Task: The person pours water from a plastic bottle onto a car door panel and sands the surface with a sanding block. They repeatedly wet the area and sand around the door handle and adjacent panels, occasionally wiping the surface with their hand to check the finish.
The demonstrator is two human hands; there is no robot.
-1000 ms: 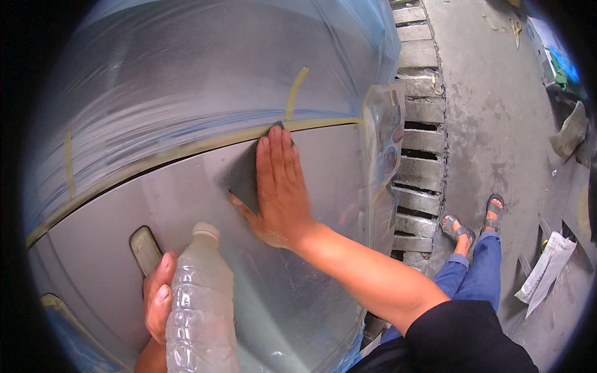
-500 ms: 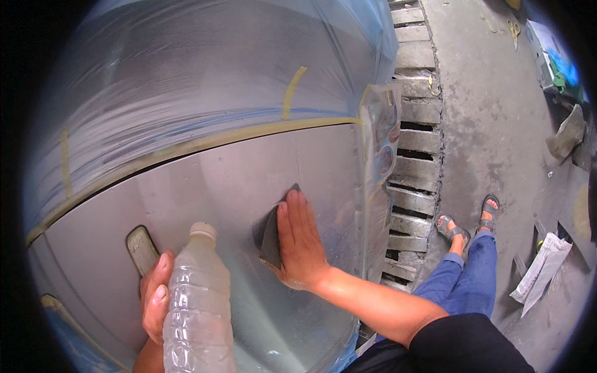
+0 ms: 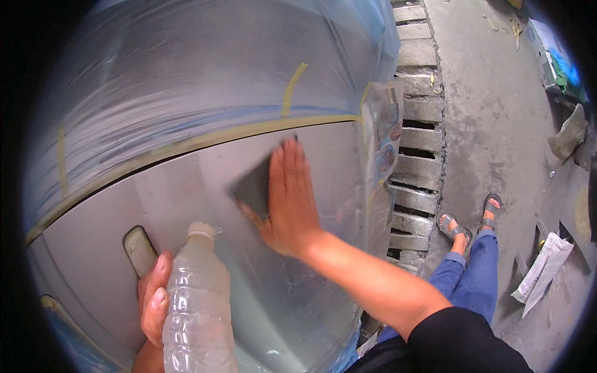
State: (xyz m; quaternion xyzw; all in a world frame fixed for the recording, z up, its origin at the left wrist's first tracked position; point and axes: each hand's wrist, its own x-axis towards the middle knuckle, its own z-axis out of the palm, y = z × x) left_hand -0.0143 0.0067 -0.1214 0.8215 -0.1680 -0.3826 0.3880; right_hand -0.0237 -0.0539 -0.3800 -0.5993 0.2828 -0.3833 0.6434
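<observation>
A wet grey car panel (image 3: 205, 168) with a smooth painted surface fills the middle of the view. My right hand (image 3: 290, 193) lies nearly flat on its upper part, pressing a dark grey sheet of sandpaper (image 3: 252, 186) against it. The fingers point away from me, and the thumb sits at the sheet's lower edge. At the lower left my left hand (image 3: 155, 298) is wrapped round a clear ribbed plastic bottle (image 3: 198, 298), which stands upright with cloudy contents. A few drops show beside its cap. Behind that hand is a recessed oblong opening (image 3: 140, 250) in the panel.
Plastic sheeting (image 3: 205, 68) covers the car above the panel, edged with yellow masking tape (image 3: 186, 148). A slatted drain grate (image 3: 418, 161) runs along the concrete floor to the right. Scissors (image 3: 515, 31), folded paper (image 3: 542, 273) and a box (image 3: 542, 53) lie farther right.
My right hand has slid up the panel with the sandpaper, closer to the taped edge. The left hand and the bottle have stayed nearly in place.
</observation>
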